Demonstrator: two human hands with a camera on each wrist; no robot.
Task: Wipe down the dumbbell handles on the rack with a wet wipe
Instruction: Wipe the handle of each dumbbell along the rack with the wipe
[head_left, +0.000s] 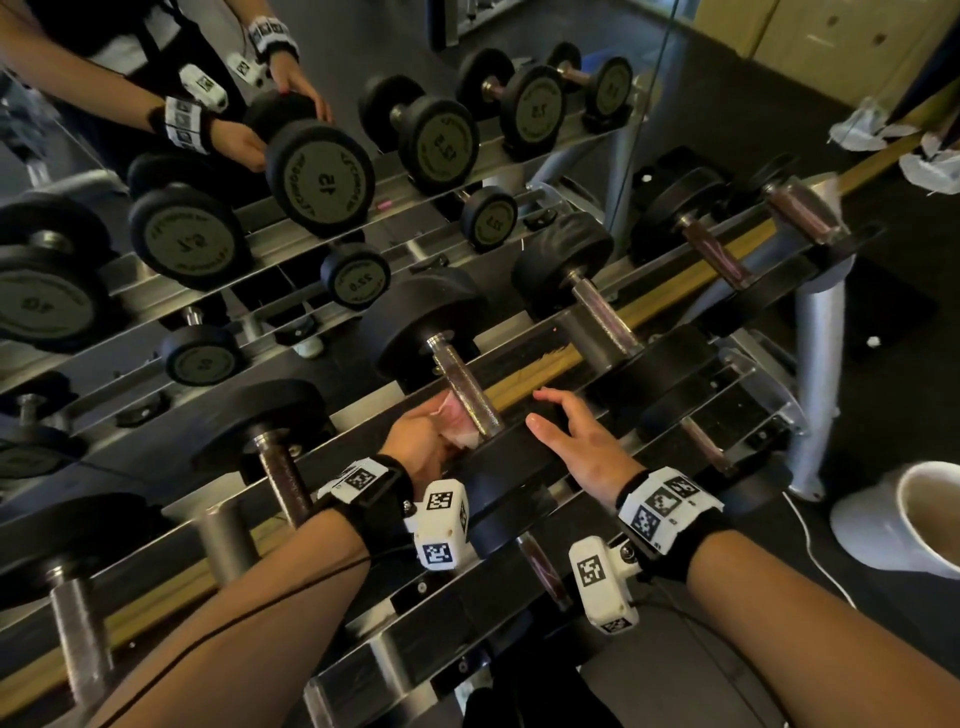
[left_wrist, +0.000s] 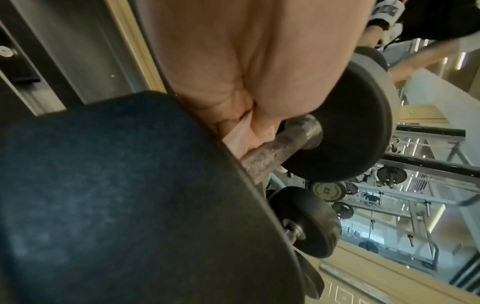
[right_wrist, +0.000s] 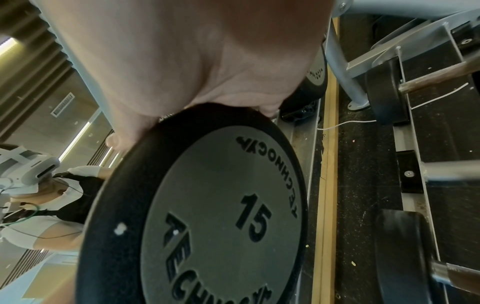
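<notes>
— Two hands on one dumbbell (head_left: 457, 395), is that right?

— Yes, on the top tier of the rack (head_left: 670, 291). Starting at the left: the left hand (head_left: 415, 441) comes in beside the handle (head_left: 467, 389), near its front end. Its grip is closed, fingers curled round a pale wet wipe (head_left: 454, 421) bunched against the bar.

— Does the head view show how the wipe sits?

— Only a pinkish wad between fingers and metal. The left wrist view adds more: the wipe (left_wrist: 240, 133) is folded inside the curled fingers (left_wrist: 265, 115), pressed onto the rusty handle (left_wrist: 270, 152) just behind the front weight (left_wrist: 116, 195).

— And to the right?

— The right hand (head_left: 576, 441) lies flat on the rim of the dumbbell's front weight (head_left: 519, 467), grip fully open, fingers straight and spread, holding nothing.

— What does its wrist camera give?

— The palm (right_wrist: 207, 61) resting on that weight's edge, and its face (right_wrist: 223, 216), marked 15, which the head view hides.

— The forearms?

— Both reach forward, wrists banded with patterned tags.
</notes>
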